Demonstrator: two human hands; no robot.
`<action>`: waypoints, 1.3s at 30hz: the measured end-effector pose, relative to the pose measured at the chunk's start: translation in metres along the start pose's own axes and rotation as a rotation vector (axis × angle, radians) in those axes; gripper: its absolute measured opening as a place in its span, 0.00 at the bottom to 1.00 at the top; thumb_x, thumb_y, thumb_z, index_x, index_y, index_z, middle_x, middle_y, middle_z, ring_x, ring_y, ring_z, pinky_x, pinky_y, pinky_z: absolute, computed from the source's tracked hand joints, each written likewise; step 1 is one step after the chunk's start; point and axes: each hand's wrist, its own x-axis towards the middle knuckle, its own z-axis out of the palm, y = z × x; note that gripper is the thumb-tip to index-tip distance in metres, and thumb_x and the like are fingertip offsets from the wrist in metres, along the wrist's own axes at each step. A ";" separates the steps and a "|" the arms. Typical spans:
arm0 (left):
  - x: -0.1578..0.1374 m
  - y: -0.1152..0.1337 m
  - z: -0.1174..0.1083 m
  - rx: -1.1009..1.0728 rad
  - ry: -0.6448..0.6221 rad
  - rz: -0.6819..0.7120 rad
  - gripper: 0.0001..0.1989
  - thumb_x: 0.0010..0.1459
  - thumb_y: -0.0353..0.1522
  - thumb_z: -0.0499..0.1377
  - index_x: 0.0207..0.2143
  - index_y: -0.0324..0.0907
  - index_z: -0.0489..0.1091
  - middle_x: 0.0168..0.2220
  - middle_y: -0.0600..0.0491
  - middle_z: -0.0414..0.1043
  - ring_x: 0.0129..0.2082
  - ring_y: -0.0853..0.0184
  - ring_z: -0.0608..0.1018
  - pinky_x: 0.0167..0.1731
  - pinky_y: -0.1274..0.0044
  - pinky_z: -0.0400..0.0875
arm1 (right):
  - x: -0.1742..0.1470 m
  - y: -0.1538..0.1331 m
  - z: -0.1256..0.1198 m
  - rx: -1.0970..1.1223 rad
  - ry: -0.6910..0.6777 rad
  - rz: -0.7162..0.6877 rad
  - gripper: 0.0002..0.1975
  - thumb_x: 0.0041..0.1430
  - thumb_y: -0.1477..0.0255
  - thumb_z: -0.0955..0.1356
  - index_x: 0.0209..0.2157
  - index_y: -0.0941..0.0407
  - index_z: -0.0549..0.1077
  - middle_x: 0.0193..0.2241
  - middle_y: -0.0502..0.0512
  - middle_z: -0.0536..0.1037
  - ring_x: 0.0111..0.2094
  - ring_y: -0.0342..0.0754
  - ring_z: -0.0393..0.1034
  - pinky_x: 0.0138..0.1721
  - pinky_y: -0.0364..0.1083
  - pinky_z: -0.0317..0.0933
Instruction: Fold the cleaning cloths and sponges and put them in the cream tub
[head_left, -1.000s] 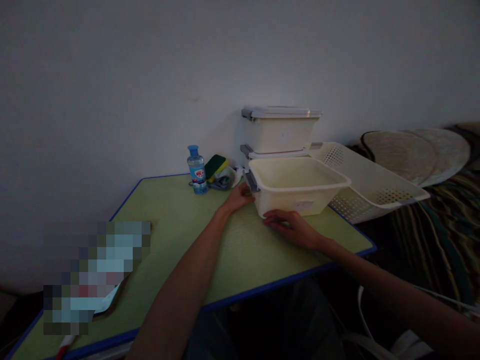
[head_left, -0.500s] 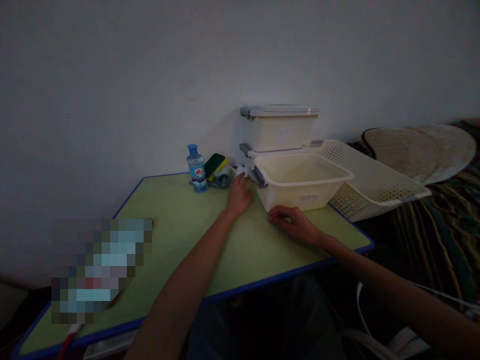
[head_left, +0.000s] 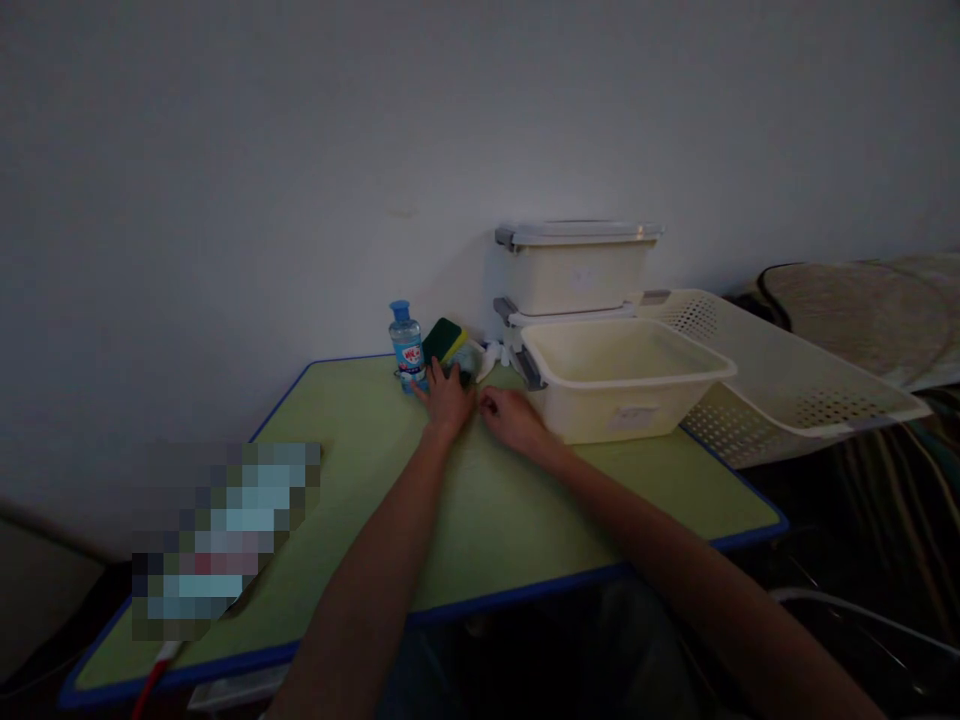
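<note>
We had our left hand [head_left: 448,400] spread low over the crumpled cloth [head_left: 471,361] at the back of the bench [head_left: 525,530], its thumb near the foot of the bottle [head_left: 408,350]; whether it had hold of anything, we could not tell. The hand hid part of the cloth, beside the sponge [head_left: 443,341]. Our right hand [head_left: 514,418] was loosely curled close by, left of the tub [head_left: 637,412]; too dark inside to show any grip. The tub hid most of the lower box [head_left: 555,318] and part of the basket [head_left: 757,350]. Pixelation [head_left: 232,545] masked something on the bench's left.
</note>
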 end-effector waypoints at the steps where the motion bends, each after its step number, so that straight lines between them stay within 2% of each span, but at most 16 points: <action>1: 0.001 0.000 0.000 -0.031 0.052 -0.024 0.19 0.48 0.31 0.59 0.45 0.40 0.67 0.58 0.38 0.55 0.58 0.50 0.59 0.56 0.53 0.44 | 0.005 0.001 0.004 -0.004 0.019 0.023 0.11 0.53 0.80 0.61 0.35 0.58 0.72 0.31 0.56 0.77 0.32 0.46 0.69 0.33 0.43 0.58; 4: 0.005 -0.001 -0.004 -0.085 0.255 -0.151 0.16 0.49 0.26 0.56 0.43 0.38 0.65 0.51 0.40 0.63 0.54 0.54 0.65 0.54 0.58 0.53 | 0.014 0.006 0.013 0.000 0.050 0.063 0.11 0.53 0.80 0.61 0.34 0.59 0.72 0.31 0.58 0.77 0.33 0.48 0.69 0.33 0.43 0.58; 8: 0.020 -0.014 -0.010 -0.193 0.556 -0.275 0.28 0.46 0.27 0.59 0.50 0.34 0.56 0.52 0.38 0.58 0.56 0.51 0.61 0.51 0.61 0.59 | 0.013 0.010 0.016 0.016 0.033 0.050 0.10 0.52 0.80 0.61 0.34 0.58 0.72 0.31 0.57 0.76 0.33 0.47 0.69 0.34 0.42 0.58; 9: 0.024 -0.020 -0.011 -0.225 0.572 -0.261 0.32 0.44 0.27 0.61 0.52 0.34 0.54 0.53 0.37 0.57 0.56 0.51 0.60 0.52 0.61 0.58 | 0.013 0.011 0.016 0.019 0.027 0.048 0.10 0.52 0.80 0.61 0.34 0.58 0.72 0.31 0.56 0.76 0.33 0.46 0.69 0.34 0.42 0.58; 11: 0.033 -0.033 -0.012 -0.270 0.512 -0.183 0.36 0.44 0.25 0.62 0.55 0.35 0.50 0.55 0.36 0.54 0.58 0.51 0.58 0.54 0.61 0.55 | 0.013 0.013 0.016 0.024 0.017 0.049 0.10 0.52 0.80 0.61 0.34 0.58 0.72 0.31 0.56 0.76 0.32 0.46 0.68 0.34 0.42 0.57; 14: 0.043 -0.057 -0.014 -0.367 0.397 -0.049 0.39 0.46 0.22 0.59 0.58 0.33 0.44 0.58 0.34 0.50 0.60 0.53 0.55 0.57 0.65 0.53 | 0.016 0.014 0.016 0.039 0.005 0.050 0.10 0.53 0.80 0.61 0.33 0.58 0.72 0.30 0.55 0.76 0.31 0.45 0.68 0.32 0.41 0.57; 16: 0.047 -0.072 -0.016 -0.433 0.384 -0.030 0.39 0.46 0.21 0.58 0.59 0.34 0.43 0.59 0.36 0.50 0.60 0.55 0.56 0.58 0.67 0.53 | 0.017 0.014 0.017 0.052 0.000 0.045 0.10 0.53 0.80 0.61 0.32 0.58 0.72 0.29 0.55 0.76 0.30 0.45 0.68 0.32 0.41 0.57; 20: 0.044 -0.096 -0.026 -0.440 0.466 -0.114 0.38 0.44 0.19 0.57 0.58 0.36 0.47 0.56 0.39 0.55 0.59 0.56 0.58 0.58 0.66 0.52 | 0.017 0.014 0.017 0.070 -0.004 0.037 0.09 0.52 0.81 0.61 0.31 0.58 0.72 0.30 0.55 0.76 0.31 0.45 0.68 0.32 0.41 0.56; 23: 0.035 -0.096 -0.035 -0.400 0.554 -0.150 0.38 0.46 0.20 0.55 0.59 0.36 0.43 0.59 0.37 0.48 0.62 0.56 0.51 0.60 0.64 0.45 | 0.016 0.014 0.017 0.078 -0.005 0.034 0.09 0.52 0.81 0.61 0.30 0.58 0.72 0.30 0.55 0.76 0.31 0.45 0.68 0.32 0.41 0.57; 25: 0.030 -0.084 -0.041 -0.338 0.597 -0.067 0.37 0.48 0.21 0.54 0.60 0.37 0.43 0.62 0.38 0.41 0.64 0.57 0.46 0.61 0.64 0.41 | 0.017 0.014 0.018 0.083 -0.007 0.029 0.09 0.52 0.81 0.61 0.30 0.58 0.72 0.29 0.55 0.76 0.31 0.45 0.68 0.33 0.41 0.57; 27: 0.030 -0.064 -0.043 -0.230 0.524 0.167 0.33 0.51 0.24 0.53 0.59 0.38 0.46 0.63 0.40 0.40 0.64 0.59 0.45 0.61 0.66 0.42 | 0.017 0.015 0.019 0.087 -0.009 0.024 0.09 0.52 0.81 0.61 0.30 0.58 0.72 0.29 0.55 0.76 0.31 0.45 0.68 0.33 0.41 0.57; 29: 0.037 -0.042 -0.040 -0.122 0.349 0.371 0.31 0.53 0.29 0.54 0.59 0.39 0.48 0.63 0.42 0.41 0.64 0.60 0.46 0.60 0.66 0.44 | 0.018 0.016 0.019 0.086 -0.009 0.022 0.09 0.52 0.80 0.61 0.30 0.58 0.72 0.29 0.55 0.76 0.31 0.45 0.68 0.32 0.41 0.57; 31: 0.047 -0.024 -0.032 -0.048 0.258 0.315 0.36 0.52 0.35 0.57 0.60 0.40 0.45 0.64 0.41 0.38 0.64 0.56 0.44 0.59 0.61 0.43 | 0.018 0.017 0.020 0.079 -0.007 0.021 0.09 0.52 0.80 0.61 0.31 0.58 0.72 0.29 0.55 0.76 0.31 0.45 0.68 0.32 0.41 0.58; 34: 0.062 -0.016 -0.014 0.001 0.062 0.062 0.42 0.47 0.43 0.61 0.60 0.42 0.47 0.63 0.38 0.43 0.62 0.47 0.48 0.55 0.52 0.45 | 0.018 0.017 0.020 0.058 -0.010 0.020 0.09 0.52 0.80 0.62 0.31 0.57 0.72 0.29 0.54 0.76 0.31 0.45 0.69 0.33 0.41 0.58; 36: 0.066 -0.020 -0.003 -0.003 -0.099 0.051 0.40 0.45 0.40 0.63 0.59 0.43 0.52 0.59 0.38 0.54 0.59 0.48 0.58 0.53 0.56 0.54 | 0.018 0.016 0.019 0.043 -0.015 0.016 0.09 0.52 0.81 0.62 0.31 0.57 0.72 0.29 0.54 0.76 0.31 0.45 0.69 0.33 0.41 0.58; 39: 0.065 -0.028 0.005 -0.013 -0.144 0.081 0.36 0.45 0.34 0.63 0.57 0.43 0.56 0.52 0.41 0.63 0.54 0.53 0.65 0.50 0.64 0.62 | 0.019 0.017 0.021 0.028 -0.023 0.011 0.09 0.52 0.80 0.62 0.30 0.57 0.72 0.29 0.54 0.76 0.31 0.45 0.69 0.33 0.41 0.58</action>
